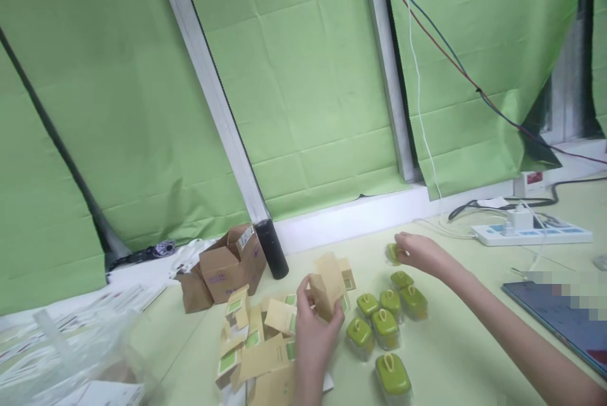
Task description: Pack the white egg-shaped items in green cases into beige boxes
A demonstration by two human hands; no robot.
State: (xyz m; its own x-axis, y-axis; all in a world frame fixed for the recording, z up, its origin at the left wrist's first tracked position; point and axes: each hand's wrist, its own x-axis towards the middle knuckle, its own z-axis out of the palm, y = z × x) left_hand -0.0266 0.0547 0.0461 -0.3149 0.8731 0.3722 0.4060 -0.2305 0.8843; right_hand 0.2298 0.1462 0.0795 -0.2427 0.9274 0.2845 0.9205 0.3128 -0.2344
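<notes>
My left hand (315, 324) is closed around a small brown paper box (327, 286) with its flap up, held above a pile of flattened brown and green box blanks (258, 346). My right hand (422, 253) reaches out to the far side of the table and pinches a small green-lidded container (392, 253). Several more green-lidded clear containers (385, 327) stand in a loose group between my two hands, one nearer the front edge (392, 377).
An open brown cardboard carton (230, 264) and a black cylinder (272, 248) stand at the back left. A white power strip (533, 232) with cables lies at the back right. A dark tablet (559, 317) lies at the right. Clear plastic bags (61, 349) fill the left corner.
</notes>
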